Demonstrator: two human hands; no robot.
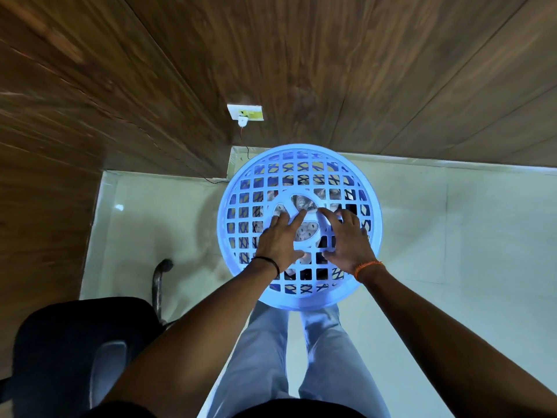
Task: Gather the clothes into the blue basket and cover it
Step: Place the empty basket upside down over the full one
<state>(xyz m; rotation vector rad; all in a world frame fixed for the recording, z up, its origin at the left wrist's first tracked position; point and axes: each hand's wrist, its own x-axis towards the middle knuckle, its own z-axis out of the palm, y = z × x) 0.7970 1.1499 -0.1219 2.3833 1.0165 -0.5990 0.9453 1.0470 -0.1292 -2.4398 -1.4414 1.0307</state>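
Lid (301,164) on basket, clothes (304,233) inside; chair (75,342) left; wall socket (245,112) behind.

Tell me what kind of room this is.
Probably a corner of a home or office room: wood-panelled walls with a wall socket, a pale glossy tiled floor, and a black office chair beside the lidded blue basket.

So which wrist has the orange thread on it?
The right hand wears the orange thread at its wrist; the left hand wears a thin black band. Both rest on the blue lid.
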